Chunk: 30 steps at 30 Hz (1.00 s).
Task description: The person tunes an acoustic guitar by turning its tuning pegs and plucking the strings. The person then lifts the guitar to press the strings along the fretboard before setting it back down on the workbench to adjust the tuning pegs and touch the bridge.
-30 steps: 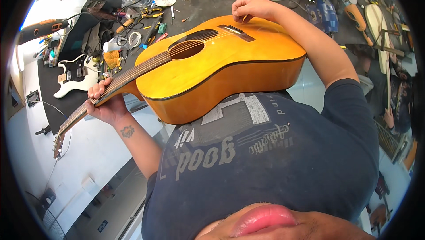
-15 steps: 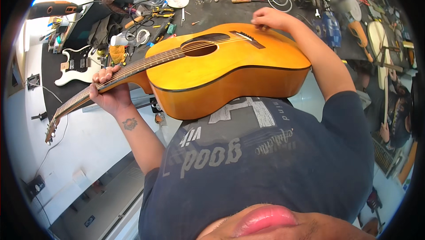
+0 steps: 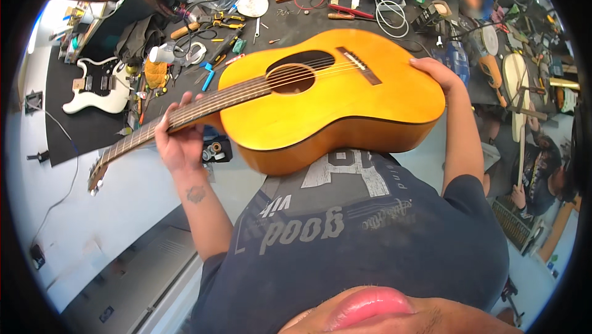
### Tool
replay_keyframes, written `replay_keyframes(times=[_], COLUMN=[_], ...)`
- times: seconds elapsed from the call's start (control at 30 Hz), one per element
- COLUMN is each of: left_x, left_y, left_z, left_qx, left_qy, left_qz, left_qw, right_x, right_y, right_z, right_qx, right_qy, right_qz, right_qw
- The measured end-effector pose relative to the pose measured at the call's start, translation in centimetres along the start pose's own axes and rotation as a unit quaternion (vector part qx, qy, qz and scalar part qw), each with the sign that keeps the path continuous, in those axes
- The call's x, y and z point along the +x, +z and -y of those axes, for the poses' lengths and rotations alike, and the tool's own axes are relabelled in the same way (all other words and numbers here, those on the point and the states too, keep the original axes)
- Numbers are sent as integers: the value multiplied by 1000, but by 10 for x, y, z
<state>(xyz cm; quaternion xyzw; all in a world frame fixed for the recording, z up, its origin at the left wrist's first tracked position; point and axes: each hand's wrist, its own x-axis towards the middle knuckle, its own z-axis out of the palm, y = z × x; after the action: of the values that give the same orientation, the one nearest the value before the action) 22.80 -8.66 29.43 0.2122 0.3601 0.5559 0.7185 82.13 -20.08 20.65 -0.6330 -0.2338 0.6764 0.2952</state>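
An acoustic guitar [image 3: 345, 106] with a glossy orange-yellow body and dark pickguard lies across my front, its soundboard tilted up. Its neck points to the lower left, and the headstock [image 3: 97, 174] hangs beyond the bench edge. Under and around the neck is my left hand [image 3: 182, 144], thumb on one side and fingertips showing past the other. My right hand [image 3: 439, 74] grips the rounded right end of the body, beyond the bridge [image 3: 359, 66]; some of its fingers are hidden by the guitar's side. Strings run over the soundhole.
A dark workbench [image 3: 280, 23] carries pliers [image 3: 225, 21], a blue hex key [image 3: 209, 75], a white round disc [image 3: 253, 4] and cables. At the left lies a white electric guitar body [image 3: 98, 86]. Another person [image 3: 542, 171] holds a pale guitar neck and body at the far right.
My right hand has left the spot above the bridge and taken hold of the body's right end. The guitar has shifted right, its face turned further up; my left fingers have loosened on the neck.
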Motion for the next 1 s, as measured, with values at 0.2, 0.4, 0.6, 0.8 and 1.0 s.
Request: replay_keyframes(times=[0.2, 0.4, 0.6, 0.8, 1.0], left_x=[60, 74, 96, 120, 126], left_y=[-49, -96, -120, -118, -126], left_z=[73, 137, 180, 179, 183], left_qx=[-41, -94, -134, -125, -141], left_qy=[-117, -169, -141, -112, -114], left_qz=[-29, -49, -67, -50, -50], left_qw=[992, 980, 979, 985, 982], right_x=[30, 37, 54, 82, 95], right_y=[-38, -20, -10, -14, -6], right_z=[-49, -96, -124, -139, -141], right_qx=[-54, 21, 85, 115, 72], right_qy=[-69, -75, -110, -152, -162], right_qz=[-54, -134, -196, -200, -289], right_qw=[995, 988, 971, 961, 941])
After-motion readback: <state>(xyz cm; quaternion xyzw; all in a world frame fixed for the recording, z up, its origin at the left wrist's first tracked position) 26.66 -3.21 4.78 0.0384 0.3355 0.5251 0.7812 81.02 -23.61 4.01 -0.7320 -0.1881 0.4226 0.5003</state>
